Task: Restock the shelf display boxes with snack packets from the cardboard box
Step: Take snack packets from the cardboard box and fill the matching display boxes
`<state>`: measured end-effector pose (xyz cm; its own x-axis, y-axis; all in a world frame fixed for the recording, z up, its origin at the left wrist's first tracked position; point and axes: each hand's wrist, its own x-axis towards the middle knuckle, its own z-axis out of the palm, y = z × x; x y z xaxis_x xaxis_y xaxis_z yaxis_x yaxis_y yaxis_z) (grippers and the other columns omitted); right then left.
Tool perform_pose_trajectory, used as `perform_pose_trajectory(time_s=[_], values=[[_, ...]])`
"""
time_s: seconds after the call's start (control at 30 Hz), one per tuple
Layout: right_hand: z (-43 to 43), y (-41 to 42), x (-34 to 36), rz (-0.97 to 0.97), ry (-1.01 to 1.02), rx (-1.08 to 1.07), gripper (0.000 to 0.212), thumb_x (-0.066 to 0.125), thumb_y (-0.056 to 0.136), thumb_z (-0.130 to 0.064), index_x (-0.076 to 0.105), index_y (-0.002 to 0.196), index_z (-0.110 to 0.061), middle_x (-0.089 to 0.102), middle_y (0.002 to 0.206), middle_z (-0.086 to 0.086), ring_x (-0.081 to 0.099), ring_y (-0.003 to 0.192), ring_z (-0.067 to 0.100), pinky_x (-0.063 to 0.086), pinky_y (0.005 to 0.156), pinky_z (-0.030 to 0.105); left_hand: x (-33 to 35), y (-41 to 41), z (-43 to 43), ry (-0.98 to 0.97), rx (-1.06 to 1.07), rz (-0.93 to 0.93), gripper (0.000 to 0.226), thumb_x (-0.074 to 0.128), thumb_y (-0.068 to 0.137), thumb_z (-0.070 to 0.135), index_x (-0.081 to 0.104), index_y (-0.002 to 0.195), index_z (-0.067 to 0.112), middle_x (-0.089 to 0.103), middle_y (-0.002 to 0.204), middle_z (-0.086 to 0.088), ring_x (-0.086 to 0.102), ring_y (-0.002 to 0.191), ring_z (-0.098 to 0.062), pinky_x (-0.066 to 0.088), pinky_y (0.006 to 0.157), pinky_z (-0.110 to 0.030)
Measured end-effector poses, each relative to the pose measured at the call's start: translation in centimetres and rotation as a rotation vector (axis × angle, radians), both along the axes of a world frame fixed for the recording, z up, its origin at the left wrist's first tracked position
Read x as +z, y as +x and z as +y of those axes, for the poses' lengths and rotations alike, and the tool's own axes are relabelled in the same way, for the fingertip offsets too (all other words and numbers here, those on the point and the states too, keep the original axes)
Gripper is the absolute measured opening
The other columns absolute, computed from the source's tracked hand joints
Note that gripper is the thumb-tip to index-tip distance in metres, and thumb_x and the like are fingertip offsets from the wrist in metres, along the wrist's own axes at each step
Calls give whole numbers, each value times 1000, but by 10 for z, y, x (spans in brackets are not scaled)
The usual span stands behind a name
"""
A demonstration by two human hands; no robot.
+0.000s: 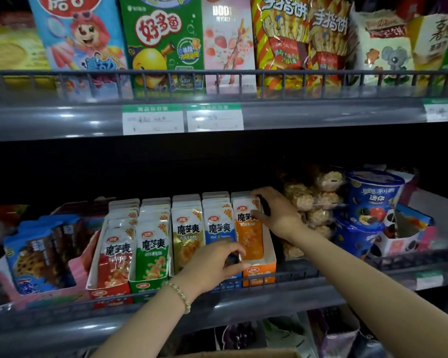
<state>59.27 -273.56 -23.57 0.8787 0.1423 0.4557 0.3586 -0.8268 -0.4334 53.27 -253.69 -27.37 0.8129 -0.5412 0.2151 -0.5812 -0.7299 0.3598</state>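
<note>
Several display boxes of snack packets stand in a row on the lower shelf: red [109, 288], green [146, 282], gold packets [188, 236], blue packets [219, 228] and the orange box [259, 273]. My left hand [212, 264], with a bead bracelet on the wrist, grips the front of the blue box, fingers curled over its rim. My right hand [274, 213] reaches to the back right of the orange box, thumb on the orange packets [247, 228] and fingers curled round the box's right side. A cardboard box edge [243, 353] shows at the bottom.
A wire rail [321, 276] runs along the lower shelf's front. Puffed-snack bags [311, 197] and blue cookie cups [373, 197] stand right of the orange box, a pink box of blue packets [36, 254] to the left. The upper shelf [62, 117] overhangs with boxed snacks.
</note>
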Motion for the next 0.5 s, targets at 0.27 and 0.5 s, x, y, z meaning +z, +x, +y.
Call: perform_pose_trajectory(time_s=[0.27, 0.5], values=[[23, -106, -27, 93, 113, 200, 47, 57, 93, -27, 43, 137, -26, 46, 137, -13, 41, 130, 7, 34, 104, 21, 4, -66, 49, -19, 62, -9, 37, 49, 90, 55, 54, 121, 36, 49, 116, 22, 46, 98, 4, 38, 77, -15], [47, -176, -110, 318, 56, 279, 43, 54, 94, -36, 45, 135, -32, 50, 133, -15, 49, 119, 0, 38, 98, 13, -64, -134, 97, 44, 160, 225, 35, 45, 92, 55, 56, 118, 34, 55, 108, 20, 50, 94, 4, 43, 79, -13]])
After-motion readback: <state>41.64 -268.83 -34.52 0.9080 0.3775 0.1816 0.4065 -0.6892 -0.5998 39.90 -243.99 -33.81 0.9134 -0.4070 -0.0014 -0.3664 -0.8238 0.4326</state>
